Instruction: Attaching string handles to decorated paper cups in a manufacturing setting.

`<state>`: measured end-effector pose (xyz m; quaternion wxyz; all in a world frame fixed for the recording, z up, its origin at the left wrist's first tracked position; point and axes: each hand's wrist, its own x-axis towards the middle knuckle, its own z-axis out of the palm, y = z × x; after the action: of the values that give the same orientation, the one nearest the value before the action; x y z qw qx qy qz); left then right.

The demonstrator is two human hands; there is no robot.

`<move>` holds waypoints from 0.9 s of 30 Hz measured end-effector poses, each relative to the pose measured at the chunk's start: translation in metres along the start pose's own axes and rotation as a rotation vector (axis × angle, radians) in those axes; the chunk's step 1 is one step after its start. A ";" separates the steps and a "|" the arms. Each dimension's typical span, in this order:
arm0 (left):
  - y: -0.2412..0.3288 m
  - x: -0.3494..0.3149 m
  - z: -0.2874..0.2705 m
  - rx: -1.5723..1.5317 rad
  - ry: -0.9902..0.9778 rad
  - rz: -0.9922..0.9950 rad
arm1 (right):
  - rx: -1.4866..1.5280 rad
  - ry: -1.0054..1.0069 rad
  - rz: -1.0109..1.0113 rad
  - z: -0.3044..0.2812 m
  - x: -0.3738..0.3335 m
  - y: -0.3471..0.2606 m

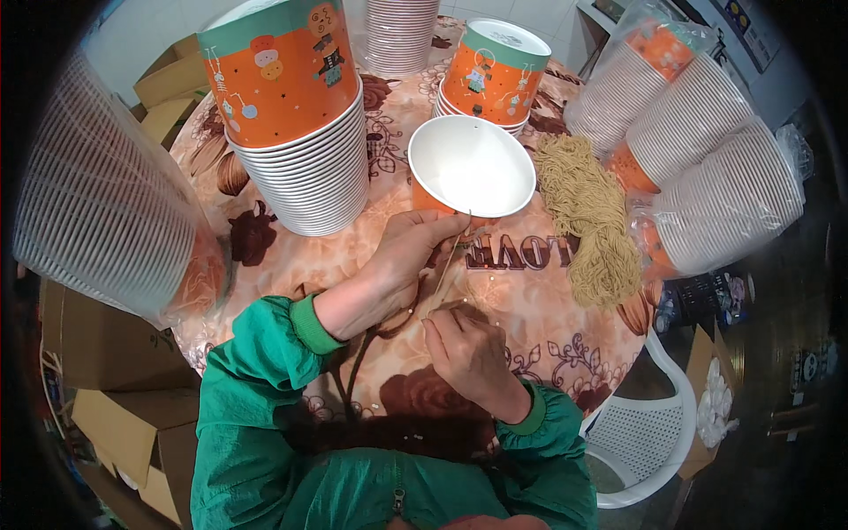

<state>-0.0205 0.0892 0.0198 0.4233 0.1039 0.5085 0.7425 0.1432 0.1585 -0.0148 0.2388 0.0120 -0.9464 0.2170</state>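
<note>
A: Head view, our only one. Where do we find the tub?
B: We have the orange paper tub (473, 168) near mid-table, tilted, its white mouth toward us.
A: Left hand (399, 258)?
B: Narrow grip: thumb and fingers closed on the tub's near rim, where a thin tan strand (449, 263) shows.
A: Right hand (473, 355)?
B: Lower and nearer the body, apart from the tub. Fingers curled, tips gathered at the strand's lower end. We cannot tell whether the strand passes through the rim.
A: Surroundings?
B: We note a tan yarn skein (587, 221) right of the tub, on a flowered tablecloth (548, 305). A tall tub stack (296, 177) stands left, a shorter stack (495, 79) just behind.
A: Edges?
B: Bagged tubs (693, 172) lie at the right; a bagged column (106, 203) leans at far left. White chair (640, 433) beside the table, lower right.
</note>
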 end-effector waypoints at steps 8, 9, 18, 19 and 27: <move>-0.015 -0.004 -0.017 0.401 0.088 0.481 | 0.060 -0.004 0.101 -0.006 0.002 -0.001; -0.014 -0.005 -0.016 0.400 0.089 0.482 | 0.116 -0.015 0.096 -0.008 0.003 -0.002; 0.009 -0.010 -0.011 1.274 -0.099 1.216 | 0.507 0.148 0.091 -0.035 0.009 0.001; 0.010 -0.009 -0.011 1.272 -0.099 1.219 | 0.507 0.198 0.102 -0.037 0.008 0.005; 0.025 0.000 -0.016 1.318 0.013 1.350 | 0.328 0.429 0.267 -0.048 0.010 0.027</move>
<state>-0.0433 0.0755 0.0332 -0.2432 0.5910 0.6605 0.3941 0.1522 0.2037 0.0173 0.3977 -0.1202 -0.8199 0.3939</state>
